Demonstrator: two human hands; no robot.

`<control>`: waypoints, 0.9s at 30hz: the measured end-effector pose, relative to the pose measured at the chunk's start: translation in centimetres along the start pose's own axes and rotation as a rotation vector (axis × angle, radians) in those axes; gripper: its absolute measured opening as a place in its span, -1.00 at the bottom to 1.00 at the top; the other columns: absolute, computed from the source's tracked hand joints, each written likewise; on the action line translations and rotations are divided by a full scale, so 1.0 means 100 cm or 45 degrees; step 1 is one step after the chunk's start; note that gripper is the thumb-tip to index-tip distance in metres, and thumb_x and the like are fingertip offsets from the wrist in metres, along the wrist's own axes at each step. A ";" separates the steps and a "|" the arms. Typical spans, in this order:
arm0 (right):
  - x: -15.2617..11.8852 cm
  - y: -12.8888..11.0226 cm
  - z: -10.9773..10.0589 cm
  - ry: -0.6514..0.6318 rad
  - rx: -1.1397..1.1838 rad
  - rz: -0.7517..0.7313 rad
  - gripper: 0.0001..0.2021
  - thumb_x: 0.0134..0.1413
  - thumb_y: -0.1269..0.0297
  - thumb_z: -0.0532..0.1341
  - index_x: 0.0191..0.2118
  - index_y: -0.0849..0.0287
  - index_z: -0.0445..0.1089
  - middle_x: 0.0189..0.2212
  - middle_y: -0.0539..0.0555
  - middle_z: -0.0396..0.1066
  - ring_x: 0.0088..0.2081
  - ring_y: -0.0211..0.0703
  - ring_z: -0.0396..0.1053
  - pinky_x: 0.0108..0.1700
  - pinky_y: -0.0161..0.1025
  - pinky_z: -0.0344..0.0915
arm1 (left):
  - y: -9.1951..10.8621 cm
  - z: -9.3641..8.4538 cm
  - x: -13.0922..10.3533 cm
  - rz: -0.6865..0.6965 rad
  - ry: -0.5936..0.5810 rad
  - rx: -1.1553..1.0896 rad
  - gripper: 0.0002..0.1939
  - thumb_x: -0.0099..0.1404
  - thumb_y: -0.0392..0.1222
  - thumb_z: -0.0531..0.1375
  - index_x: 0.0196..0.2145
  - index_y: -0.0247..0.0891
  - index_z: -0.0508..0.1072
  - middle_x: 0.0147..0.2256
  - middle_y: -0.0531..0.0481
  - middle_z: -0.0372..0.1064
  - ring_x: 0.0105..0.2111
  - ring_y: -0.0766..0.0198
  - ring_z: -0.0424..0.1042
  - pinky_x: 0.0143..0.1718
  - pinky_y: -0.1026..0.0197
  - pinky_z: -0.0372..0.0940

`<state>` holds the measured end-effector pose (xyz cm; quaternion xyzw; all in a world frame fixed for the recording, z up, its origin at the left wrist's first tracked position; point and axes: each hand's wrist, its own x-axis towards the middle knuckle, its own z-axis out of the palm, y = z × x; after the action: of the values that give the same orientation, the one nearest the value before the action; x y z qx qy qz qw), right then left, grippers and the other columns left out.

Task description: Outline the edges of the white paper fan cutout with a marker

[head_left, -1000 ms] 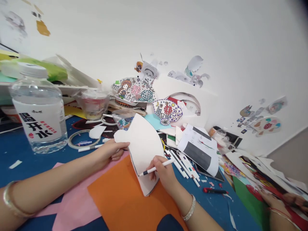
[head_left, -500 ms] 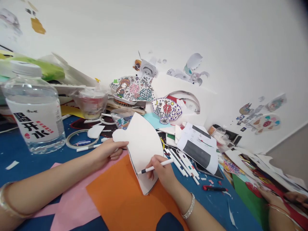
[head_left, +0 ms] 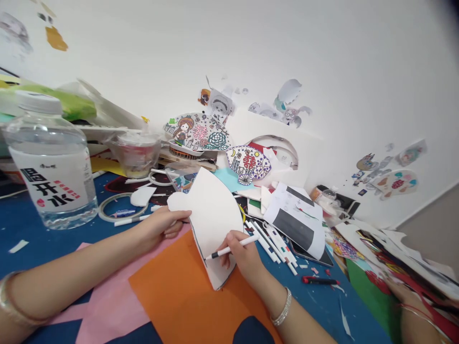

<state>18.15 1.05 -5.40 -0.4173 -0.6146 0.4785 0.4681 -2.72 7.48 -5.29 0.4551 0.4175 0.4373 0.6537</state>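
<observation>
My left hand [head_left: 171,220] pinches the left edge of a white fan-shaped board [head_left: 215,205] and holds it tilted up. Between the thumb and fingers of my right hand [head_left: 239,251] sits a white marker [head_left: 233,247] with a black grip. Its tip touches the board close to the lower left edge, where a dark line runs along the border. Part of the board's lower right side is hidden behind my right hand. Under the board lie an orange sheet [head_left: 172,296] and a pink sheet [head_left: 111,306].
A large water bottle [head_left: 50,162] stands at the left, beside a tape roll [head_left: 103,210]. Several white markers [head_left: 268,243] and a printed sheet [head_left: 294,220] lie to the right. Decorated fans [head_left: 249,165] lean at the back. Another person's hand [head_left: 405,294] is at far right.
Almost nothing differs; the marker tip has shifted very slightly along the board's left edge. The other person's hands at far right have moved a little.
</observation>
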 end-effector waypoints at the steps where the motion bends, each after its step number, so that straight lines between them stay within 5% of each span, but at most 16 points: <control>1: 0.000 0.001 0.000 -0.004 -0.003 -0.002 -0.59 0.01 -0.04 0.12 -0.63 0.19 0.30 -0.78 -0.04 0.25 -0.74 -0.34 0.15 -0.68 -0.38 0.10 | 0.001 0.001 -0.001 0.001 0.006 -0.002 -0.72 0.01 -0.13 0.26 -0.66 -0.25 0.25 -0.87 0.24 -0.10 -0.78 0.51 -0.20 -0.67 0.30 -0.30; 11: 0.001 0.004 -0.004 -0.014 0.004 -0.066 -0.58 0.04 -0.07 0.11 -0.59 0.19 0.32 -0.74 -0.02 0.28 -0.70 -0.29 0.21 -0.65 -0.35 0.15 | 0.010 0.000 0.000 0.025 0.123 -0.018 -0.73 0.09 -0.21 0.20 -0.69 -0.29 0.29 -0.88 0.22 -0.10 -0.80 0.52 -0.19 -0.69 0.33 -0.29; 27: 0.002 0.010 -0.006 -0.020 0.000 -0.018 -0.56 0.05 -0.06 0.11 -0.61 0.20 0.32 -0.77 -0.04 0.25 -0.71 -0.31 0.21 -0.67 -0.38 0.14 | 0.010 -0.001 0.000 0.018 0.113 -0.021 -0.74 0.10 -0.23 0.19 -0.68 -0.32 0.31 -0.88 0.21 -0.09 -0.80 0.53 -0.18 -0.70 0.35 -0.26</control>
<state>18.75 1.53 -6.29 -0.4092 -0.6211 0.4786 0.4666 -3.04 7.74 -4.32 0.4329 0.4392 0.4649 0.6353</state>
